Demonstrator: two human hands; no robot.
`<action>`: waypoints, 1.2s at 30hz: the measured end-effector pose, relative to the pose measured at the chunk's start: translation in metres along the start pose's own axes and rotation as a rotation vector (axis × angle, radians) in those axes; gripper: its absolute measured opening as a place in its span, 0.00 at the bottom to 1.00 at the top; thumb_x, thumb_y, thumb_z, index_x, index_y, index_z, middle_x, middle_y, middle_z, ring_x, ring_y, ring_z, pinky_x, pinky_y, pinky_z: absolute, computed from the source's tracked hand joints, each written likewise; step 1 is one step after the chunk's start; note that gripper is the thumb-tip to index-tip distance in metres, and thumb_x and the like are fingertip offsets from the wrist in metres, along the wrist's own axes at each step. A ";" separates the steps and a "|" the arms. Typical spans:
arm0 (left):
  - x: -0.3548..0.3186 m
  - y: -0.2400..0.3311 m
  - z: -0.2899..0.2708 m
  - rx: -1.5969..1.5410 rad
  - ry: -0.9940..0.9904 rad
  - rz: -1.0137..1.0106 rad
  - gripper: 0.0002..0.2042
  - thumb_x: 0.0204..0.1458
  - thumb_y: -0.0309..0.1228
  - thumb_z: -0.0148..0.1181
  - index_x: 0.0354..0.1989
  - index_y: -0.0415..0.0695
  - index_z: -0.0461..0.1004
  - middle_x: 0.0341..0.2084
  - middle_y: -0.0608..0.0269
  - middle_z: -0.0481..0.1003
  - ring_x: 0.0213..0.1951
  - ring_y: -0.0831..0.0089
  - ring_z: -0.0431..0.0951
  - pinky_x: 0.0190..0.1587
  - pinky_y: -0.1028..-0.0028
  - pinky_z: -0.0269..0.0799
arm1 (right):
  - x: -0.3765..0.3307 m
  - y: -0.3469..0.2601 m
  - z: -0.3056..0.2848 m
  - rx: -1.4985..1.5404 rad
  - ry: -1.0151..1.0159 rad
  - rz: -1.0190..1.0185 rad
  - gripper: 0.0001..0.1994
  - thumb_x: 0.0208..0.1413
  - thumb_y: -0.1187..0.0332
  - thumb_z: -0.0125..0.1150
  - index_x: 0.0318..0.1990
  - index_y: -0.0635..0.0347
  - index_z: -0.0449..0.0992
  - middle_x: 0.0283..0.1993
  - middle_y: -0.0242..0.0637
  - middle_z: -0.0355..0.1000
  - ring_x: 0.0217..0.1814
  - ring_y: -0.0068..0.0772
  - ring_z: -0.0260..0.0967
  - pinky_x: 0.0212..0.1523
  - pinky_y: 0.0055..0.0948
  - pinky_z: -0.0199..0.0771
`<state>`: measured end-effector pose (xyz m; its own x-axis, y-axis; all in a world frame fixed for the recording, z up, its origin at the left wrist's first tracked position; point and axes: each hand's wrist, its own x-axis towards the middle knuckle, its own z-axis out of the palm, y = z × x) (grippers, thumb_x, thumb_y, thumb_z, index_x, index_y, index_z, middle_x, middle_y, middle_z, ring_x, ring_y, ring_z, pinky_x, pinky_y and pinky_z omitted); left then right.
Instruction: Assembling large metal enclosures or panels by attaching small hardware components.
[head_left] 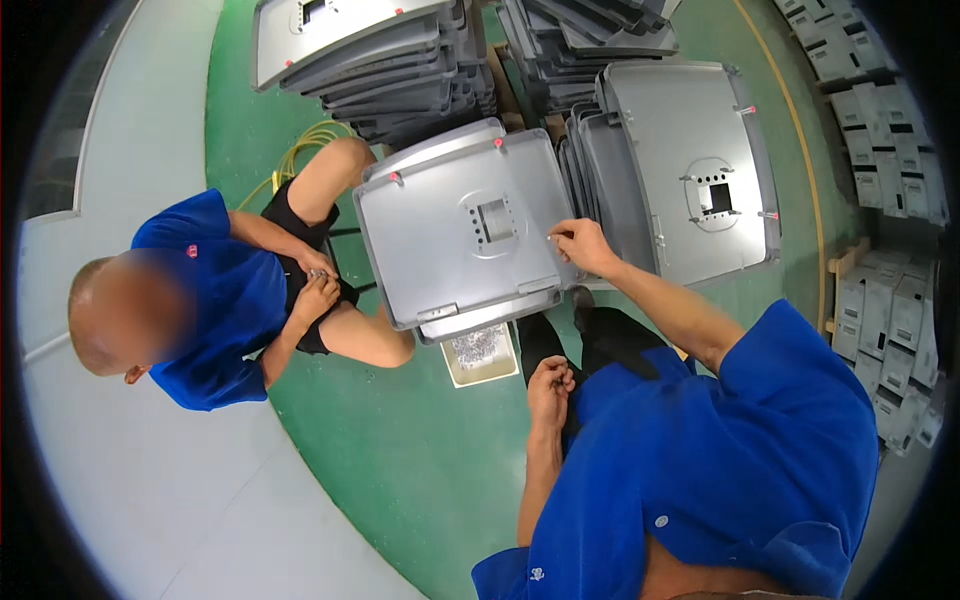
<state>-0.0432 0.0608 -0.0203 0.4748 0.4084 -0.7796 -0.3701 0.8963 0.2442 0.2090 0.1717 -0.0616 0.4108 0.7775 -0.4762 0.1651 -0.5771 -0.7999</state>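
Observation:
Before me lies a grey sheet-metal panel (420, 240) with a square cut-out, small round holes and two red pieces along its far edge. My right hand (585, 248) is at the panel's right edge, thumb and fingers pinched on a tiny light-coloured piece too small to name. Close to my lap, my left hand (549, 395) is closed with its fingers curled; something small and dark shows at the fingertips, but its kind is unclear. A cream bin (486, 381) holding many small shiny metal parts sits partly beneath the panel's near edge.
To the right, another panel (680, 140) leans on several upright ones. Stacks of panels (400, 85) stand at the far side. A seated co-worker (215, 290) is at the left, hands together. A yellow hose (295, 155) lies behind; boxes (885, 330) line the right.

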 end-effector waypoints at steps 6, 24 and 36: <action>-0.001 -0.005 -0.010 -0.048 -0.020 0.012 0.10 0.49 0.19 0.46 0.38 0.36 0.71 0.30 0.62 0.68 0.30 0.73 0.68 0.32 0.75 0.65 | -0.010 0.041 0.009 -0.353 -0.077 -0.255 0.10 0.50 0.71 0.56 0.37 0.66 0.80 0.36 0.53 0.76 0.42 0.53 0.75 0.46 0.40 0.74; -0.012 0.017 -0.014 -0.027 -0.066 0.027 0.13 0.48 0.17 0.48 0.42 0.35 0.72 0.34 0.57 0.75 0.33 0.70 0.74 0.34 0.75 0.69 | -0.013 0.090 0.041 -0.442 -0.169 -0.206 0.10 0.50 0.70 0.58 0.37 0.64 0.81 0.37 0.50 0.77 0.42 0.51 0.75 0.47 0.41 0.73; -0.017 0.016 -0.017 -0.032 -0.061 0.059 0.11 0.49 0.18 0.48 0.40 0.35 0.73 0.33 0.58 0.75 0.33 0.71 0.73 0.34 0.75 0.68 | -0.019 0.080 0.050 -0.412 -0.130 -0.153 0.10 0.50 0.70 0.59 0.38 0.63 0.81 0.38 0.48 0.77 0.41 0.50 0.75 0.47 0.40 0.73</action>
<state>-0.0706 0.0651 -0.0131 0.4986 0.4709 -0.7277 -0.4233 0.8649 0.2696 0.1701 0.1232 -0.1352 0.2422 0.8713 -0.4269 0.5684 -0.4840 -0.6653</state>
